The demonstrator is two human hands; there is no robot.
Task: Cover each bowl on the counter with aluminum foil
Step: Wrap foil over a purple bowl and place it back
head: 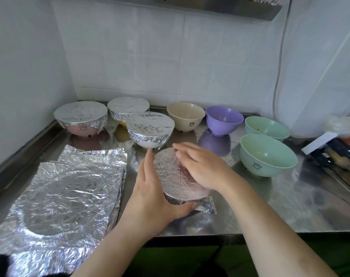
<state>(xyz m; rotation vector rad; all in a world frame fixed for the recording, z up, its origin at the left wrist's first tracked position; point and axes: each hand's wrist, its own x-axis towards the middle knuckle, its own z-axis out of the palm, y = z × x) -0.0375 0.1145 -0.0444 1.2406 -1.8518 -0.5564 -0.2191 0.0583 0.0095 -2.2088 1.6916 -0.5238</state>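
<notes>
While your left hand [152, 193] cups the near-left side of the foil-covered bowl [171, 176], fingers curled round its wall and thumb under the near rim, your right hand [202, 166] lies on the foil top with fingers straight and close together, pressing down. This bowl stands near the front edge of the counter [270, 206], at its middle. Three wrapped bowls [81, 114] sit toward the back-left corner. A beige bowl [185, 115], a purple bowl [223, 118] and two green bowls [265, 153] stand uncovered toward the back and right. Spare foil sheets [70, 192] lie stacked at the front-left corner.
</notes>
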